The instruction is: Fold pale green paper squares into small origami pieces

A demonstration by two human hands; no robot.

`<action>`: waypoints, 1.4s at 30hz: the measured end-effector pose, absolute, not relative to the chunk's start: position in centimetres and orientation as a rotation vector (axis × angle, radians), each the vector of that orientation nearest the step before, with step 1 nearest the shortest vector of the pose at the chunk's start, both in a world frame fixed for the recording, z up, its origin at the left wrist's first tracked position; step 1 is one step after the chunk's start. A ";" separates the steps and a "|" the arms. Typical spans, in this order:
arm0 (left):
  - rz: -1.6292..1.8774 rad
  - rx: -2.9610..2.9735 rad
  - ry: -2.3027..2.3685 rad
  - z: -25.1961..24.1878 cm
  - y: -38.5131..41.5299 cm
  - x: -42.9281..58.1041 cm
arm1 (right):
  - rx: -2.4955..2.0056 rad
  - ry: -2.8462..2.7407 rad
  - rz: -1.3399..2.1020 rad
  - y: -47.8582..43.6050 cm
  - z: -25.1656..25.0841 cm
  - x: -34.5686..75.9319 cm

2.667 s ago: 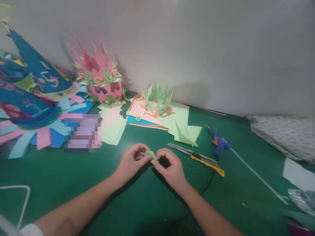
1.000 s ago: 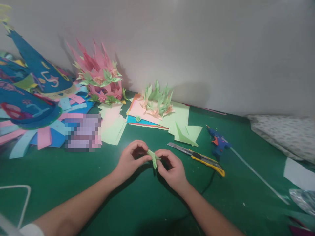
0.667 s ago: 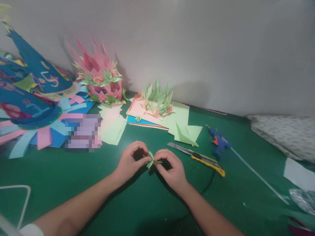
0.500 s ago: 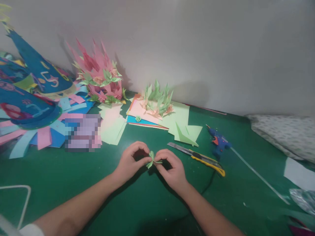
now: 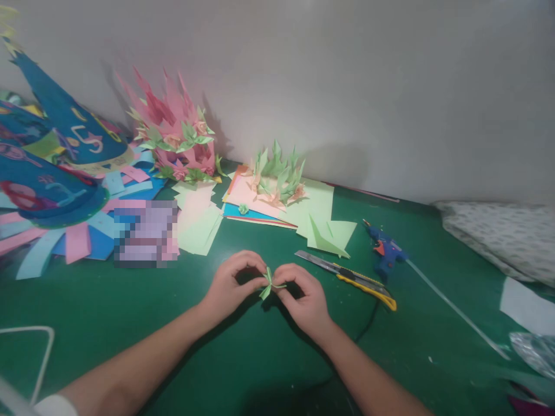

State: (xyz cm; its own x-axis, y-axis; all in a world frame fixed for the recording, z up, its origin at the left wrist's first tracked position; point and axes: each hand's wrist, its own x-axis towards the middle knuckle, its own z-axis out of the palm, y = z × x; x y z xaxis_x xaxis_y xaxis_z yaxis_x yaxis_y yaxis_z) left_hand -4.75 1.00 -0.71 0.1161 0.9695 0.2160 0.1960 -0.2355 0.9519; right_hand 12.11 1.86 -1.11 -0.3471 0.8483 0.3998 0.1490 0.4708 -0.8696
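Observation:
A small light-green folded paper piece [image 5: 268, 283], with thin points sticking out, is pinched between both hands just above the green table [image 5: 130, 312]. My left hand [image 5: 232, 284] grips its left side with thumb and fingers closed. My right hand [image 5: 303, 297] pinches its right side. A yellow utility knife [image 5: 347, 278] lies just right of my right hand.
A blue glue gun [image 5: 385, 251] with a clear glue stick lies at the right. Sheets of green and pink paper [image 5: 321, 222] and folded green paper flowers [image 5: 277, 173] lie behind my hands. Pink and blue paper crafts [image 5: 173, 133] fill the left. Patterned cloth [image 5: 498, 237] lies far right.
The green piece has gone from a flat folded strip to a small shape with spread points. Both hands have stayed in place, with the fingers working on it.

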 end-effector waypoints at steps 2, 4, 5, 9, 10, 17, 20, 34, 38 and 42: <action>1.204 1.557 1.181 -0.8 1.0 -4.8 | -0.849 -1.790 0.948 1.9 -1.2 12.1; 1.203 1.542 1.185 -0.9 0.9 -4.8 | -0.849 -1.790 0.949 1.9 -1.2 12.1; 1.201 1.543 1.186 -1.0 0.9 -4.8 | -0.849 -1.792 0.948 1.9 -1.2 12.1; 1.201 1.573 1.196 -1.1 0.9 -4.8 | -0.844 -1.799 0.938 2.0 -1.2 12.1; 1.205 1.574 1.192 -1.2 1.0 -4.9 | -0.842 -1.798 0.935 2.0 -1.2 12.0; 1.220 1.569 1.206 -1.4 1.1 -4.8 | -0.849 -1.796 0.938 1.9 -1.2 12.1; 1.196 1.602 1.180 -1.0 0.9 -4.8 | -0.885 -1.764 0.992 1.8 -1.5 12.1; 1.162 1.668 1.078 -0.4 1.0 -5.0 | -0.954 -1.757 1.010 2.3 -0.8 12.2; 1.131 1.624 1.023 -0.5 1.0 -5.0 | -0.951 -1.727 1.002 2.3 -1.0 12.2; 1.128 1.632 1.044 -0.8 1.0 -5.0 | -0.967 -1.705 0.981 2.4 -1.2 12.2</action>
State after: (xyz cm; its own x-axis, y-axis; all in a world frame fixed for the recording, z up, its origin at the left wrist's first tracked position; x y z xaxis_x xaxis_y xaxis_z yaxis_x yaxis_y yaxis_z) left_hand -5.03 0.99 -0.83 0.2378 0.9440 0.2289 0.1557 -0.2697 0.9503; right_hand 12.18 2.35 -1.24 -0.2742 0.9068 0.3203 0.1785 0.3753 -0.9096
